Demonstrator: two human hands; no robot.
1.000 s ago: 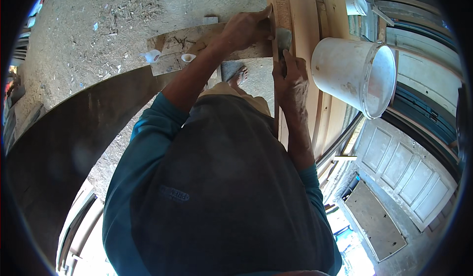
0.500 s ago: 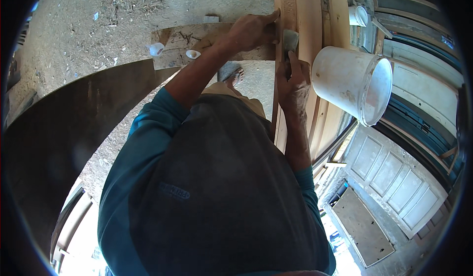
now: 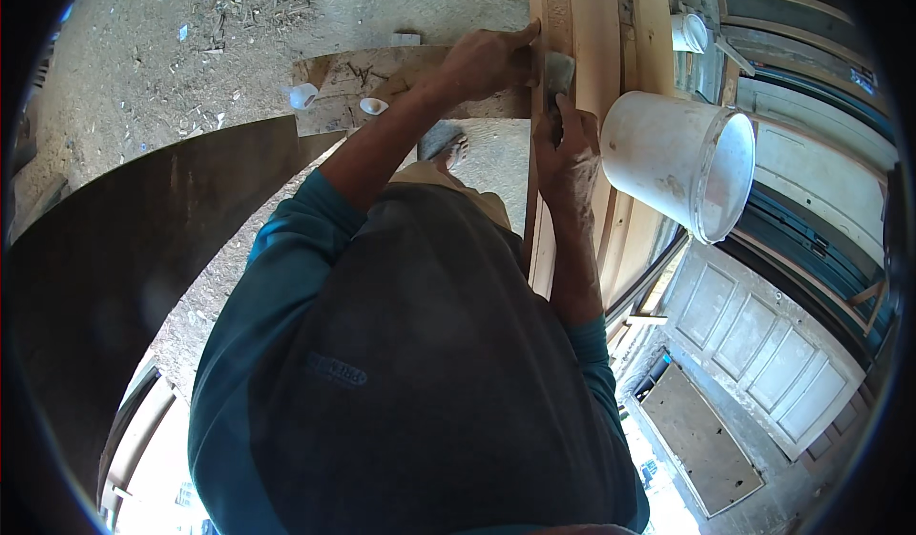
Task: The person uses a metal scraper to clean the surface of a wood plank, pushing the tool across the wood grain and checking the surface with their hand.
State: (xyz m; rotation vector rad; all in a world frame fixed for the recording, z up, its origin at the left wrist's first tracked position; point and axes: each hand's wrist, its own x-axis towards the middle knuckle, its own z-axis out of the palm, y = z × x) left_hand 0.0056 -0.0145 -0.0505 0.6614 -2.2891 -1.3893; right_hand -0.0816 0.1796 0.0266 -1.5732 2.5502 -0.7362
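Dusty workshop floor (image 3: pixel 143 77) strewn with chips, far and left. Upright stack of pale wooden planks (image 3: pixel 596 48) straight ahead, long axis running near to far, just right of the body. Right hand (image 3: pixel 565 158) closed on one small scraper (image 3: pixel 558 72), blade pressed to the wood; nearer of the two. Left hand (image 3: pixel 487 58) farther off, fingers curled against the plank edge, gripping nothing else. One white bucket (image 3: pixel 677 158) right; two small white cups (image 3: pixel 303 96) left.
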